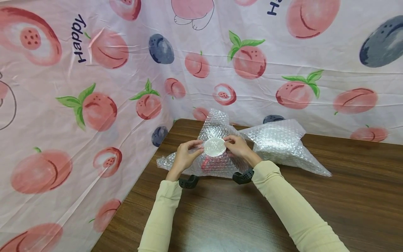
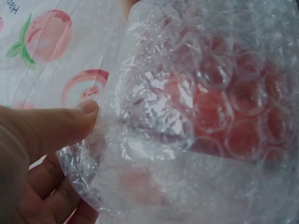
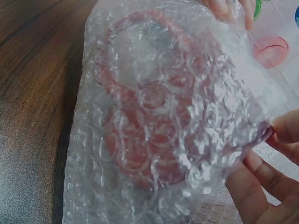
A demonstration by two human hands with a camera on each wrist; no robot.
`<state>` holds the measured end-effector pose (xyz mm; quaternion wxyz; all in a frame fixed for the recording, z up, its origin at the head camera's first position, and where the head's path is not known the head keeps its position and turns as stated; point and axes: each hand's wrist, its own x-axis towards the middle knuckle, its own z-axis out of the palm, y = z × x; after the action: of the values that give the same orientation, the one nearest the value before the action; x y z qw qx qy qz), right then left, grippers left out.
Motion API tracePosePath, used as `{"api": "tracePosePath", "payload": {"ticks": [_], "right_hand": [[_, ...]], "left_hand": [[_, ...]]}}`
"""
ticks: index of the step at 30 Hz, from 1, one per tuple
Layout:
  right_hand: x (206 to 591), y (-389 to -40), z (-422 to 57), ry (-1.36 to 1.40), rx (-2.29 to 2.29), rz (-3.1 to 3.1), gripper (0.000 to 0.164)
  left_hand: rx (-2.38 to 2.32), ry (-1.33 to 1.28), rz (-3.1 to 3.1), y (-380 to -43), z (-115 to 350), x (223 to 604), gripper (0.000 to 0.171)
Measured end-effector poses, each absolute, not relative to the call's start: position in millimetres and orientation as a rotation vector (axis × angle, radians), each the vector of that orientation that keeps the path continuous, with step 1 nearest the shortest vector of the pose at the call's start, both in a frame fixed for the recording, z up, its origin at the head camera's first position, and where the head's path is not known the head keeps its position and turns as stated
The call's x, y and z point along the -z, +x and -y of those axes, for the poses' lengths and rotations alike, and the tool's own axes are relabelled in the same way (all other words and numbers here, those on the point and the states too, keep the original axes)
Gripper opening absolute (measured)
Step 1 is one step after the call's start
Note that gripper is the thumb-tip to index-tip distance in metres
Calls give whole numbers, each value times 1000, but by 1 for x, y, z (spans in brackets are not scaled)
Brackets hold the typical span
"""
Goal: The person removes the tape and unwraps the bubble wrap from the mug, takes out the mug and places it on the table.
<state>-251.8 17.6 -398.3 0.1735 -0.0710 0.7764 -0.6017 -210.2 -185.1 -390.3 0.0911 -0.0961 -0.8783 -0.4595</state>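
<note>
A sheet of bubble wrap (image 1: pixel 214 130) stands bunched around a red mug (image 3: pixel 135 144) near the back of the table. From the head view the mug's pale round mouth (image 1: pixel 215 147) faces up between both hands. Through the bubbles in the right wrist view, a large red loop like a handle (image 3: pixel 103 77) shows. My left hand (image 1: pixel 185 154) pinches the wrap on the left side, thumb in front and fingers behind. On the other side my right hand (image 1: pixel 238 146) pinches a gathered edge of the wrap between thumb and fingers.
A second piece of bubble wrap (image 1: pixel 278 141) lies puffed up on the right. The wooden table (image 1: pixel 226 217) ends at a fruit-printed cloth (image 1: pixel 201 91) behind and to the left. Black wrist mounts (image 1: pixel 189 182) hang under both wrists.
</note>
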Motion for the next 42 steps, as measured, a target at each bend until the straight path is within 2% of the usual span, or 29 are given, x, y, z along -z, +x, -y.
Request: {"api": "tracePosePath", "payload": {"ticks": [12, 17, 24, 32, 36, 42], "right_hand": [[400, -253, -20, -216, 1708, -2195, 30], [400, -253, -19, -218, 1710, -2203, 30], [401, -254, -19, -223, 1710, -2205, 30], [401, -253, -18, -218, 1696, -2232, 29], [401, -253, -18, -217, 1686, -2238, 29], [402, -253, -18, -215, 1692, -2236, 29]], "left_hand": [[1374, -493, 2586, -204, 191, 387, 22], [1364, -523, 2590, -198, 194, 382, 18], [1404, -526, 2616, -175, 185, 356, 15], [1375, -552, 2643, -164, 184, 351, 12], [1326, -581, 2663, -158, 185, 351, 11], [1308, -639, 2689, -160, 197, 374, 12]]}}
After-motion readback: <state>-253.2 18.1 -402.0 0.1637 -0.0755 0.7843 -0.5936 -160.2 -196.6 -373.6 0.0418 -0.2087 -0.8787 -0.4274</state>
